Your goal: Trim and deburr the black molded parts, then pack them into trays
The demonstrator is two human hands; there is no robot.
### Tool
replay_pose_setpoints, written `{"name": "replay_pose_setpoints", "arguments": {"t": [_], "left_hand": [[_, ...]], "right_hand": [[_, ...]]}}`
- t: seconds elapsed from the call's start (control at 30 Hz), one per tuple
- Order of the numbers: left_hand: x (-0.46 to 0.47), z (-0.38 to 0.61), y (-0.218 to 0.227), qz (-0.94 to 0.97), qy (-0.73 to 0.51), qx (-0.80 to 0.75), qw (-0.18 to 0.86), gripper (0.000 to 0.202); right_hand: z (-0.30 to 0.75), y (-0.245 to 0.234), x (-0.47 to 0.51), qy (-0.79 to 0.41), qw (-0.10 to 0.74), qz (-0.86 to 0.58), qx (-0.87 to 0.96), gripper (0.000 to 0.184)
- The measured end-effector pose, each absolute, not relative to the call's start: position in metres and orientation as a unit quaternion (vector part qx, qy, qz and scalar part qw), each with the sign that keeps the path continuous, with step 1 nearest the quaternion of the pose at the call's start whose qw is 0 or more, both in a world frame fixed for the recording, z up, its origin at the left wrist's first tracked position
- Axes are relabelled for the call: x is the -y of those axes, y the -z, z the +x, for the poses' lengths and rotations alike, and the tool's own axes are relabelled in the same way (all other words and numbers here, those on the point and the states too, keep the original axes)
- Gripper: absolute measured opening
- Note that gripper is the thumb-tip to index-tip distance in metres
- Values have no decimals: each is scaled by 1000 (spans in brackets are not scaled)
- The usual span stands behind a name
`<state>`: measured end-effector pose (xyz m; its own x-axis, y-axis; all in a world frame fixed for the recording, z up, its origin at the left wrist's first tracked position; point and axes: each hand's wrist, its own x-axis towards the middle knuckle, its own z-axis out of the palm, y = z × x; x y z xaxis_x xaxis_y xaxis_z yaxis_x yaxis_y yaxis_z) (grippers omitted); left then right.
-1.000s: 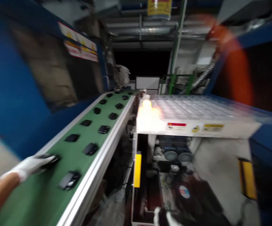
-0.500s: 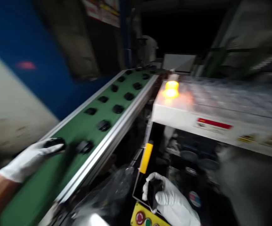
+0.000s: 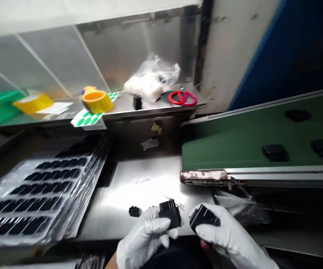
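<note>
In the head view, my left hand point(image 3: 146, 237), in a white glove, grips a black plastic housing point(image 3: 170, 213) with a slotted upper end. Close to its right, my gloved right hand point(image 3: 225, 235) is closed around a second black plastic housing point(image 3: 204, 218), held tilted. The two housings are apart. Both are above the near edge of a steel table point(image 3: 150, 175). A small black part point(image 3: 134, 211) lies on the tabletop left of my left hand. Behind the left housing is a thin, pale tool point(image 3: 175, 201), partly hidden.
Stacked clear trays point(image 3: 38, 194) of black parts stand at left. Several black parts ride the green conveyor point(image 3: 223, 145) at right. The back shelf point(image 3: 122, 106) holds yellow tape rolls point(image 3: 97, 101), red-handled scissors point(image 3: 182, 98), a plastic bag point(image 3: 152, 80) and a green bin point(image 3: 1, 106).
The view has swung left from the conveyor and orange lamp to the steel table. My left hand has come off the conveyor with a black housing. Both hands are now close together.
</note>
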<state>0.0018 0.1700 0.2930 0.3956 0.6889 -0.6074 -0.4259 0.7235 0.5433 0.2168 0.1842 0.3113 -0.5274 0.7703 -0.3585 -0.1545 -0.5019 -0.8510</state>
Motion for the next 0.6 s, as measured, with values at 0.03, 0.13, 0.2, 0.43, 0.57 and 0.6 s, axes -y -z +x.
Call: {"name": "replay_pose_setpoints", "arguments": {"t": [0.03, 0.13, 0.2, 0.43, 0.57, 0.6], "left_hand": [[-167, -13, -293, 141, -337, -426, 827, 26], [-163, -56, -289, 133, -321, -414, 841, 20], [-162, -79, -284, 144, -310, -408, 847, 17], [-169, -132, -269, 182, -255, -390, 866, 22], [-172, -150, -264, 190, -238, -387, 870, 15], [-172, -153, -264, 198, -236, -391, 867, 14]], "right_hand": [[203, -308, -189, -789, 288, -359, 407, 13], [170, -288, -193, -815, 224, -376, 379, 16], [154, -275, -192, -833, 176, -404, 334, 17], [103, -260, -184, -837, 146, -443, 287, 11], [82, -257, -182, -838, 173, -430, 286, 15], [79, -257, -182, -840, 180, -424, 288, 18]]}}
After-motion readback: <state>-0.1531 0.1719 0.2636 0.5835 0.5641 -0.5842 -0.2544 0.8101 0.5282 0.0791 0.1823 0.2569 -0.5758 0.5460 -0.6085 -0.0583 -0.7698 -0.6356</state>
